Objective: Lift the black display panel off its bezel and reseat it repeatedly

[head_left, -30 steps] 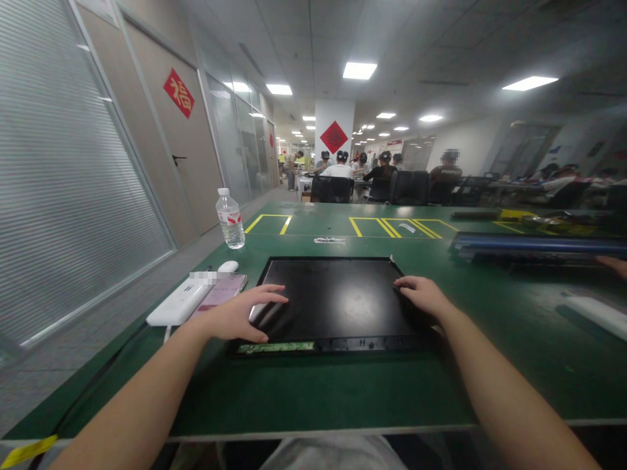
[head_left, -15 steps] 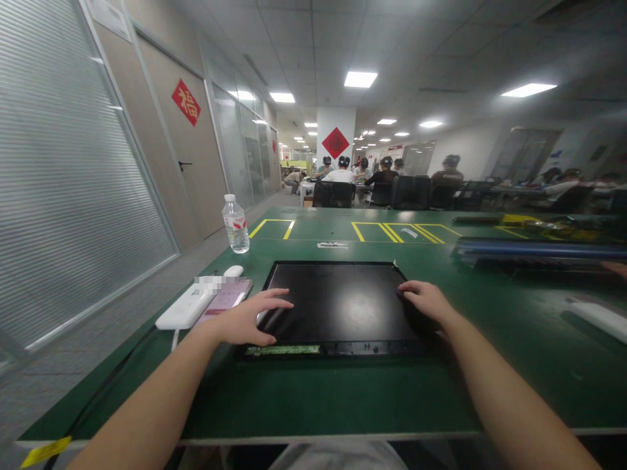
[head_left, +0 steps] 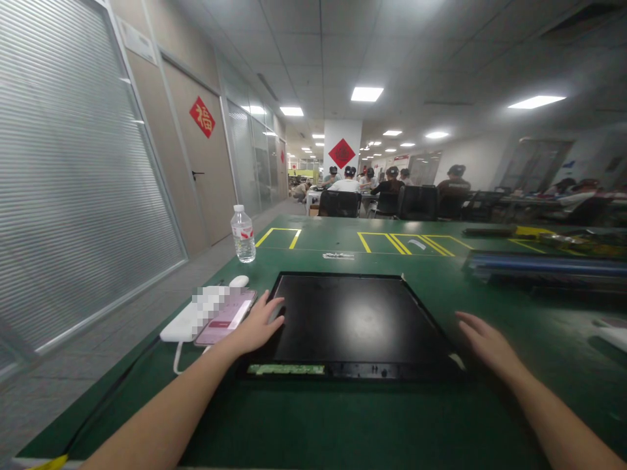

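A black flat display panel lies on the green table, with a green circuit strip along its near left edge. My left hand is at the panel's left edge, fingers apart and holding nothing. Off to the right of the panel, my right hand hangs above the table with its fingers stretched out, apart from the panel. Light reflects off the panel's glossy middle.
Left of the panel are a phone, a white device with a cable and a white mouse-like object. A water bottle stands behind them. Long blue-black parts lie at the right. Several people sit farther back.
My right hand has left the panel's right edge and moved out to the right. My left hand has shifted slightly left, its fingers now pointing more forward. The view has tilted a little.
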### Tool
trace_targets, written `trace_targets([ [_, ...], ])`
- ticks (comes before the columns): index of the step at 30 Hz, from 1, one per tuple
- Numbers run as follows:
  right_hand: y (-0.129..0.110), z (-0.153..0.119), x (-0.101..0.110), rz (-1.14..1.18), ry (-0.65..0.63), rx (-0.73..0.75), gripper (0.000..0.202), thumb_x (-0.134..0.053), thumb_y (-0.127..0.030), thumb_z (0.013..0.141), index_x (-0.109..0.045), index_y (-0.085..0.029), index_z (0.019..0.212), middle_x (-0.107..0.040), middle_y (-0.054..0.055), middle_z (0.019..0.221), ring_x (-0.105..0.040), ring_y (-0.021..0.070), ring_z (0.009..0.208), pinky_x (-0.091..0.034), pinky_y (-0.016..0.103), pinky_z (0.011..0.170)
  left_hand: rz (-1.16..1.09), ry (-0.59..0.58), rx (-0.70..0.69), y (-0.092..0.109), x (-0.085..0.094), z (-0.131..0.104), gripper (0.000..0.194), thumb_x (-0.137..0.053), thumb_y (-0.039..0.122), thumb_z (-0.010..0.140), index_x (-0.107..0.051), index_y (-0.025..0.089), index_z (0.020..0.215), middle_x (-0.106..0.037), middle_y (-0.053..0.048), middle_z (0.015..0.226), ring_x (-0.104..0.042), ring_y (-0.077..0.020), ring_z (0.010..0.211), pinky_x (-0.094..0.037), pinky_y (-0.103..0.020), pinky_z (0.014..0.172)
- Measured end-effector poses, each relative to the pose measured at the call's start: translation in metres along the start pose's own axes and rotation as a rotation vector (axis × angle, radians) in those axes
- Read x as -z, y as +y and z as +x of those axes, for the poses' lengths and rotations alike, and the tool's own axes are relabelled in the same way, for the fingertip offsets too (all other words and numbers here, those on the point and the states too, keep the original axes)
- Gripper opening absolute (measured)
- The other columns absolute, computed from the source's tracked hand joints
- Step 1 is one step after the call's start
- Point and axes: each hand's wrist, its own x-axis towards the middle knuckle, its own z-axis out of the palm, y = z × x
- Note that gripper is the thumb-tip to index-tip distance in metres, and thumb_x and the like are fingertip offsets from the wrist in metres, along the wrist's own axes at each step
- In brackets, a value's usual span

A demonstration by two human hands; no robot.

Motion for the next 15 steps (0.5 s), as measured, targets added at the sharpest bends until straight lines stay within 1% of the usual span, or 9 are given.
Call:
trace_targets([
  [2,0.009,-0.005,0.001,0.052,0.011,0.012,0.049,-0.043,-0.046,0.084,-0.069,-0.024,0.120,-0.068,0.008,0.128,-0.059,0.0298,0.124,-0.049,0.039,0.100,-0.013,0.022,0.018,0.001,-0.002,0.002,0.051,-0.050,0.042,0.090,-0.055,0.019,0.135,-0.037,-0.019,0.158,-0.030,-0.0382,0.147,-0.032,-0.055,0.114],
  [3,0.010,-0.006,0.000,0.060,-0.008,0.032,0.051,-0.043,-0.048,0.084,-0.069,-0.024,0.120,-0.068,0.008,0.129,-0.059,0.0302,0.124,-0.048,0.040,0.101,-0.016,0.037,0.026,0.001,-0.003,0.003,0.048,-0.050,0.040,0.089,-0.057,0.019,0.133,-0.039,-0.019,0.157,-0.031,-0.0377,0.147,-0.032,-0.055,0.114],
  [6,0.004,-0.007,-0.005,0.024,-0.064,0.089,0.055,-0.045,-0.053,0.082,-0.070,-0.023,0.120,-0.068,0.008,0.129,-0.058,0.0318,0.125,-0.046,0.043,0.105,-0.023,0.100,0.052,0.003,-0.007,0.006,0.042,-0.052,0.033,0.087,-0.062,0.017,0.124,-0.044,-0.018,0.153,-0.034,-0.0360,0.146,-0.032,-0.053,0.115],
  [8,0.000,-0.006,-0.009,-0.003,-0.070,0.131,0.056,-0.044,-0.055,0.081,-0.070,-0.022,0.119,-0.067,0.009,0.130,-0.058,0.0324,0.126,-0.045,0.045,0.107,-0.035,0.121,0.061,0.003,-0.010,0.008,0.039,-0.052,0.030,0.086,-0.065,0.016,0.120,-0.046,-0.018,0.151,-0.036,-0.0348,0.145,-0.032,-0.051,0.116],
  [10,0.001,-0.004,-0.012,-0.020,-0.061,0.166,0.058,-0.042,-0.056,0.082,-0.070,-0.020,0.118,-0.065,0.010,0.132,-0.056,0.0323,0.128,-0.043,0.046,0.109,-0.045,0.118,0.063,0.003,-0.013,0.009,0.038,-0.053,0.029,0.086,-0.066,0.016,0.119,-0.046,-0.018,0.151,-0.036,-0.0343,0.145,-0.031,-0.049,0.116],
  [12,0.007,-0.002,-0.015,-0.044,-0.061,0.183,0.058,-0.040,-0.057,0.083,-0.070,-0.021,0.117,-0.065,0.010,0.133,-0.056,0.0318,0.129,-0.042,0.046,0.111,-0.053,0.111,0.068,0.003,-0.015,0.010,0.040,-0.053,0.027,0.086,-0.064,0.015,0.123,-0.044,-0.020,0.151,-0.034,-0.0342,0.146,-0.030,-0.049,0.116],
  [15,0.016,0.002,-0.018,-0.082,-0.079,0.206,0.059,-0.040,-0.058,0.083,-0.071,-0.019,0.116,-0.063,0.011,0.135,-0.055,0.0318,0.130,-0.040,0.047,0.112,-0.067,0.129,0.056,0.001,-0.017,0.010,0.036,-0.054,0.025,0.086,-0.065,0.017,0.119,-0.046,-0.019,0.150,-0.035,-0.0349,0.145,-0.030,-0.051,0.116],
])
